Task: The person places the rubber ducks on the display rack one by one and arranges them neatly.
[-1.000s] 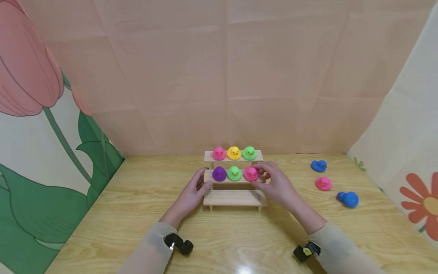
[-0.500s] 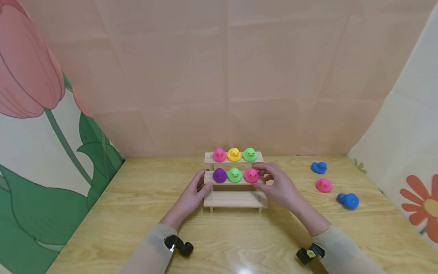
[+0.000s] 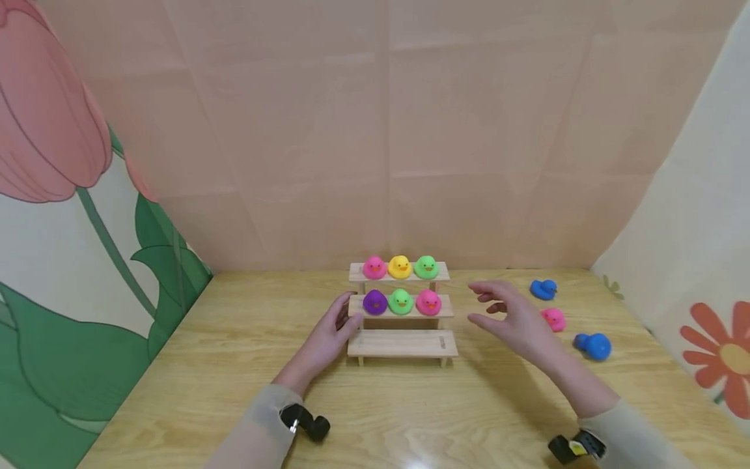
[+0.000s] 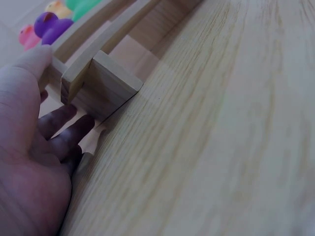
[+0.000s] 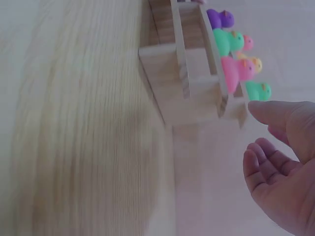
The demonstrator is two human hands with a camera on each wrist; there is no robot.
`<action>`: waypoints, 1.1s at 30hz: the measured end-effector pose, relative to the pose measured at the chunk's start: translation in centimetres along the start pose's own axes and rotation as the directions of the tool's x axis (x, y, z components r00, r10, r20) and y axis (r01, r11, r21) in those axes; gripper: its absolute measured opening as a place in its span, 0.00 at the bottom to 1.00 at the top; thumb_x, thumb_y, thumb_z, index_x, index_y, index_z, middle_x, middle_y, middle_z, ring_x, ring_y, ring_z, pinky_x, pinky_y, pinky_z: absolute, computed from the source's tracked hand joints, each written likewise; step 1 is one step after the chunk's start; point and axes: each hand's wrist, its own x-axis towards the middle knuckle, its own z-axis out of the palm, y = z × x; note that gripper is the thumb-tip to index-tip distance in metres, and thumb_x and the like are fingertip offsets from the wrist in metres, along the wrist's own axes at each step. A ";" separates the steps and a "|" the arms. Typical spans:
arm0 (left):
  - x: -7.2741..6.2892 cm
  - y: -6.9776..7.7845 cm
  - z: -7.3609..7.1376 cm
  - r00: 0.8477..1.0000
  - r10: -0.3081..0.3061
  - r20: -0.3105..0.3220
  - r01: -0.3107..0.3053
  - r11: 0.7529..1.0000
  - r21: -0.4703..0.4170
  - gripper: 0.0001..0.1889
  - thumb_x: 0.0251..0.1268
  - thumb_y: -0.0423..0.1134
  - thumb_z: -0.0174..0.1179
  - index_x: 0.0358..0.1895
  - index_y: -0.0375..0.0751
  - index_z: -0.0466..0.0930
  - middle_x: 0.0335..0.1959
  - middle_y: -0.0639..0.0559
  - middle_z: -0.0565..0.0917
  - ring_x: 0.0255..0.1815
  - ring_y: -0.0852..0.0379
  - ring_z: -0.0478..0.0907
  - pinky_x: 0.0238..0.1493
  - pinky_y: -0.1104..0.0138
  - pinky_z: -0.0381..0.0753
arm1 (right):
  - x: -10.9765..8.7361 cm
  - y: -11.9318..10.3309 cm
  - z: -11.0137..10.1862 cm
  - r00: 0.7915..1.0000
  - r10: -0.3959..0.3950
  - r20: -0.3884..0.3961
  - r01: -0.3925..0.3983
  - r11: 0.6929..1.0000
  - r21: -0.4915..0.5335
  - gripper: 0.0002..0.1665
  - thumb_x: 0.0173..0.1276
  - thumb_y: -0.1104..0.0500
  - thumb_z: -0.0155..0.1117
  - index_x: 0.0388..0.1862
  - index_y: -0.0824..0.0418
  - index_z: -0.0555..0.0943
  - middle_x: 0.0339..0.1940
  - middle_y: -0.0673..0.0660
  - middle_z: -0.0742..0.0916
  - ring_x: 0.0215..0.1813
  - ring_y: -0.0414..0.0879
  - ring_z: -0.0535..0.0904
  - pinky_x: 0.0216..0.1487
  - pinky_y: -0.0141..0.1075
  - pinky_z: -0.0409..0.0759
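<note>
Across the foreground, a pale wood-grain surface (image 3: pixel 398 404), with a small glare spot at the front edge. At the near edge, a pale left sleeve (image 3: pixel 254 426) and a pale right sleeve (image 3: pixel 635 440), each with a black device at the wrist.

Further in, at the left end of a three-tier wooden stand (image 3: pixel 404 343), the left hand (image 3: pixel 325 335): thumb at the front of the middle shelf (image 3: pixel 448 306), fingers bent behind, so gripping the shelf end. In the left wrist view, lower fingers (image 4: pixel 74 135) loosely curled beside the stand.

Between the stand and the loose ducks, clear of both, the right hand (image 3: pixel 518 326): raised above the surface, fingers gently bent, thumb parted from them.

To its right, on the surface, a near blue duck (image 3: pixel 597 346), head to the left, exact pose hard to tell; beyond, a loose pink duck (image 3: pixel 554 319), partly hidden by the hand; further back, a far blue duck (image 3: pixel 542 290), bill to the right.

On the middle shelf, from the left: purple duck (image 3: pixel 375 302), mid-row green duck (image 3: pixel 401 302), mid-row pink duck (image 3: pixel 429 302). On the top shelf (image 3: pixel 443 271): top-row pink duck (image 3: pixel 375 268), yellow duck (image 3: pixel 400 267), top-row green duck (image 3: pixel 426 268). All six upright, bills forward.

Behind, a creased pinkish-beige backdrop (image 3: pixel 375 130), a tulip-printed panel (image 3: pixel 53 124) at left, a flower-printed panel (image 3: pixel 691 241) at right.
</note>
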 end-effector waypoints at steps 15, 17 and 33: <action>-0.3 0.2 -0.3 1.000 -0.012 -0.003 0.012 1.000 0.014 0.41 0.85 0.63 0.58 0.90 0.55 0.57 0.89 0.37 0.57 0.88 0.37 0.58 0.87 0.46 0.58 | -3.4 2.9 -5.3 0.999 0.040 -0.016 -0.042 0.986 -0.160 0.34 0.72 0.60 0.82 0.73 0.64 0.82 0.64 0.64 0.87 0.54 0.45 0.83 0.51 0.20 0.81; -0.2 0.2 -0.3 1.000 -0.008 0.004 0.008 1.000 0.012 0.41 0.84 0.65 0.58 0.90 0.56 0.56 0.89 0.37 0.57 0.88 0.37 0.58 0.87 0.47 0.58 | -3.7 3.4 -6.0 0.999 0.040 -0.031 -0.045 0.982 -0.183 0.34 0.70 0.61 0.83 0.72 0.66 0.82 0.61 0.64 0.88 0.51 0.37 0.82 0.49 0.20 0.82; -0.2 0.4 0.0 1.000 -0.012 0.003 0.012 1.000 0.002 0.41 0.84 0.64 0.59 0.90 0.54 0.57 0.89 0.37 0.59 0.87 0.38 0.60 0.86 0.47 0.60 | -6.0 6.9 -9.1 0.984 0.177 -0.034 -0.179 0.935 -0.304 0.38 0.75 0.49 0.81 0.71 0.71 0.80 0.64 0.76 0.85 0.58 0.76 0.82 0.46 0.54 0.89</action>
